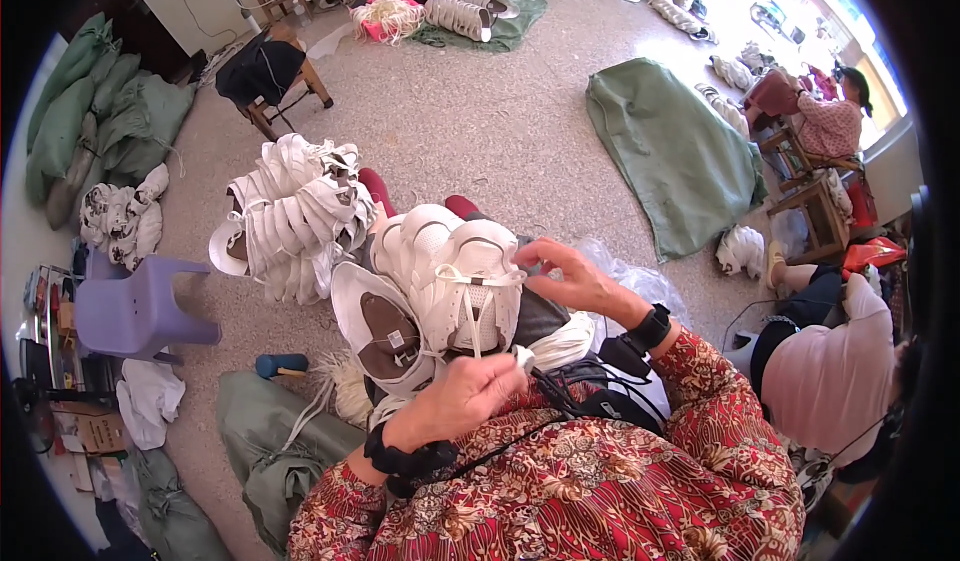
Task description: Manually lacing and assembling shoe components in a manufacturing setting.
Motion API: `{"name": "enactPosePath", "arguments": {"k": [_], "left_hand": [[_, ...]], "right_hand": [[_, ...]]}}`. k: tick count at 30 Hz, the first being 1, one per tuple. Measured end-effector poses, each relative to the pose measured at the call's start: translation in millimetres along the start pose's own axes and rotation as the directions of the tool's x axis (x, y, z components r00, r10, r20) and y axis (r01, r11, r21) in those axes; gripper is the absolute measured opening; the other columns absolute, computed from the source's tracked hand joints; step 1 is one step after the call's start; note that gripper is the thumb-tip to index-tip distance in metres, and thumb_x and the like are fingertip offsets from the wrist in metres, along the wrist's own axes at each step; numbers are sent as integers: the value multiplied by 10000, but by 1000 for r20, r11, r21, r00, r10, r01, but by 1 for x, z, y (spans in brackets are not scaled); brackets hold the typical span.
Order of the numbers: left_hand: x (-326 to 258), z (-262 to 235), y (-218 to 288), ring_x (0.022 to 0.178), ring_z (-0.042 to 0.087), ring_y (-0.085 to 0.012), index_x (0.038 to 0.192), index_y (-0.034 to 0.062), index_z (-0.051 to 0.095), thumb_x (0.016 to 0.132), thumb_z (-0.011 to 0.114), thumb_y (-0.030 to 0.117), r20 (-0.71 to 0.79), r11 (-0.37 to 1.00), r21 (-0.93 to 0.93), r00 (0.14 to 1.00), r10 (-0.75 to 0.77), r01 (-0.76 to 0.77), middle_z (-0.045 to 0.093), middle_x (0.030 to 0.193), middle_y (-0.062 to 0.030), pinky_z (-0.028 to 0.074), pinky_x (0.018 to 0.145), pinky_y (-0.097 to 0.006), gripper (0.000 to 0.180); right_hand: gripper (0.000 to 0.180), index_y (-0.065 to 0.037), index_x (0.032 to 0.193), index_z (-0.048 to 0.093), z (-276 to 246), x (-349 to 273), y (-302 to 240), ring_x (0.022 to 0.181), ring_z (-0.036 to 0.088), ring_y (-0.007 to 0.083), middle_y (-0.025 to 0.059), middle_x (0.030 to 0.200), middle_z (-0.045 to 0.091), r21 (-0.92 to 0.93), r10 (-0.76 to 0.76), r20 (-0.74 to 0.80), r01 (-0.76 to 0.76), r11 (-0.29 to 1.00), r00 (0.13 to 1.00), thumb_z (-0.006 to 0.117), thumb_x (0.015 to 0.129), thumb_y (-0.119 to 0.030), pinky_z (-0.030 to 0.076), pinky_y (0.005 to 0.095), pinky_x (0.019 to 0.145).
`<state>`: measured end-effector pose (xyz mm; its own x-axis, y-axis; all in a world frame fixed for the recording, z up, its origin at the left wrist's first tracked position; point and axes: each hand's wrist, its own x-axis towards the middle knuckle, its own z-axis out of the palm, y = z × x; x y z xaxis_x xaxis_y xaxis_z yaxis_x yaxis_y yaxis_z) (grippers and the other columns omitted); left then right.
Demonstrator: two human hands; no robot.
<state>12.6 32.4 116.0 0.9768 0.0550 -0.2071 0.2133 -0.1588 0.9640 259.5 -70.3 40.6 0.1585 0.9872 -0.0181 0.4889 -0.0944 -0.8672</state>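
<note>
A stack of white shoe uppers lies across my lap. The front white shoe upper (470,296) has a lace through its top holes, and a loose white shoelace (480,333) hangs down its middle. My left hand (465,398) is closed in a pinch below this upper, where the lace runs down to the fingers; a small white bit shows by the fingertips. My right hand (580,279) is beside the upper's right edge, fingers curved and apart, with nothing visible in them. Left of the stack lies another upper (385,336), its brown lining showing.
Bundled white uppers (300,216) stand ahead to the left. A bunch of white laces (560,344) lies by my lap. A purple stool (140,306) is at left, a green sack (670,151) on the floor at right. Two other people sit at the right.
</note>
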Motion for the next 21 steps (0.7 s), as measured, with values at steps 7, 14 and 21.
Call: {"name": "enactPosePath", "arguments": {"k": [7, 14, 21], "left_hand": [[22, -10, -2, 728, 586, -452, 871, -12, 538, 987, 520, 175, -216, 851, 525, 965, 152, -17, 576, 725, -242, 436, 619, -511, 221], [28, -7, -20, 683, 564, -371, 877, -9, 541, 1002, 510, 167, -213, 914, 386, 951, 222, -127, 551, 705, -188, 438, 608, -440, 218], [35, -6, -37, 637, 542, -216, 892, -8, 564, 1027, 484, 176, -242, 967, 188, 947, 213, -169, 548, 690, -96, 447, 616, -336, 242]], "right_hand": [[424, -5, 1261, 581, 0, -7, -86, 699, 604, 129, 77, 872, 661, 209, -4, 367, -78, 975, 930, 684, 906, -212, 510, 306, 638], [222, -17, 1120, 670, -63, -38, -48, 566, 534, 56, -14, 670, 570, 392, 161, 345, -298, 870, 925, 526, 983, -114, 434, 234, 505], [253, -14, 1147, 650, -32, -1, -35, 674, 637, 125, 106, 879, 685, 107, 126, -92, -116, 987, 988, 612, 914, -104, 515, 261, 629]]}}
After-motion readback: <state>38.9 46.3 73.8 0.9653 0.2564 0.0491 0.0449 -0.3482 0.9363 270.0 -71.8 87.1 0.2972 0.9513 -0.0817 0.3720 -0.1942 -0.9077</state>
